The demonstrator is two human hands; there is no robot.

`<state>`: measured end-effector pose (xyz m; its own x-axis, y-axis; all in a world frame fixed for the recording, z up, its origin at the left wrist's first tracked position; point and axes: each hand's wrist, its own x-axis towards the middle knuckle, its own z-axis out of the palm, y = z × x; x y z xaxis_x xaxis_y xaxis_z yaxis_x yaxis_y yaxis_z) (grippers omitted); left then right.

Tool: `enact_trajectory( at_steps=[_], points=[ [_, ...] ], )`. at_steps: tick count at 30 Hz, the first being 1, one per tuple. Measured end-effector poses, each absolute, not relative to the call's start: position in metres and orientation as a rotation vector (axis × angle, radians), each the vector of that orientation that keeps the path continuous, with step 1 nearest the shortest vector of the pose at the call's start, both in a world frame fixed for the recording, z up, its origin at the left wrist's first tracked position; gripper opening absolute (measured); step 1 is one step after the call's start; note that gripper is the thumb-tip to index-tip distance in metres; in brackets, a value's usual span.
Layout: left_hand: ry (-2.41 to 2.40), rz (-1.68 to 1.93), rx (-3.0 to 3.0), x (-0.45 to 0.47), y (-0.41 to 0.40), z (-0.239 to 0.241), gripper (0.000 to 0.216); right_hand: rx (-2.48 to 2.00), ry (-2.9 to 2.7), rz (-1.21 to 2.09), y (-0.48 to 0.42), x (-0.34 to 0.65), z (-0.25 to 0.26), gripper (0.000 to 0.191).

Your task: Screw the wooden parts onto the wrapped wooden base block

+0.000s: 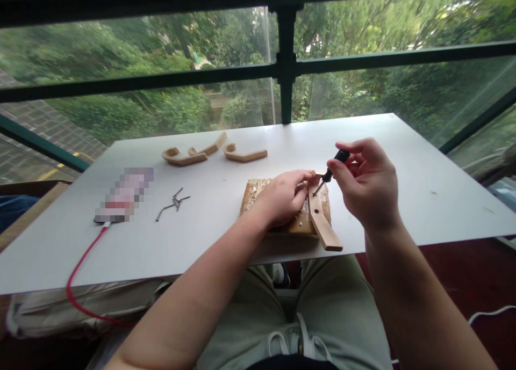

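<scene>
My left hand point(282, 198) is closed over a flat wooden board point(258, 190) on the white table point(226, 252), its fingertips pinching something small at the top of a curved wooden leg piece point(322, 225) that lies across the board. My right hand point(363, 182) grips a small black-handled screwdriver point(328, 174), its tip angled down onto the upper end of that leg piece, right next to my left fingertips.
Three more curved wooden pieces point(213, 152) lie at the back of the table. Several loose screws point(173, 203) sit left of the board. Further left a blurred flat object point(124, 195) trails a red cable point(80, 268) over the table's front edge. Window glass rises behind.
</scene>
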<state>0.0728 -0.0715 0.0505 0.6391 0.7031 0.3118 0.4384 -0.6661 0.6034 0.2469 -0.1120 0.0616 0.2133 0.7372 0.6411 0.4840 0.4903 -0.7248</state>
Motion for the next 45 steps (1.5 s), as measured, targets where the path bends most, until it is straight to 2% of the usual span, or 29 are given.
enact_trajectory(
  at_steps=[13, 17, 21, 24, 35, 38, 42, 45],
  points=[
    [0.927, 0.722, 2.440, 0.071, -0.076, 0.056, 0.029, -1.215, -1.464, 0.164, -0.139, 0.215, 0.072, 0.023],
    [0.899, 0.760, 2.407, 0.069, -0.078, 0.055, 0.029, -1.229, -1.450, 0.245, -0.137, 0.221, 0.077, 0.033],
    [0.965, 0.740, 2.314, 0.068, -0.080, 0.054, 0.030, -1.226, -1.502, 0.357, -0.140, 0.227, 0.083, 0.023],
    [1.024, 0.711, 2.262, 0.067, -0.083, 0.055, 0.031, -1.260, -1.508, 0.388, -0.146, 0.228, 0.087, 0.023],
    [1.116, 0.789, 2.201, 0.069, -0.093, 0.055, 0.028, -1.440, -1.477, 0.167, -0.156, 0.224, 0.092, 0.024],
    [1.089, 0.834, 2.184, 0.069, -0.092, 0.053, 0.033, -1.372, -1.536, 0.219, -0.152, 0.228, 0.090, 0.016],
    [1.083, 0.827, 2.175, 0.071, -0.095, 0.055, 0.042, -1.247, -1.531, 0.344, -0.148, 0.234, 0.087, 0.019],
    [1.076, 0.802, 2.198, 0.072, -0.098, 0.059, 0.039, -1.211, -1.638, 0.437, -0.151, 0.238, 0.088, 0.019]
  ],
)
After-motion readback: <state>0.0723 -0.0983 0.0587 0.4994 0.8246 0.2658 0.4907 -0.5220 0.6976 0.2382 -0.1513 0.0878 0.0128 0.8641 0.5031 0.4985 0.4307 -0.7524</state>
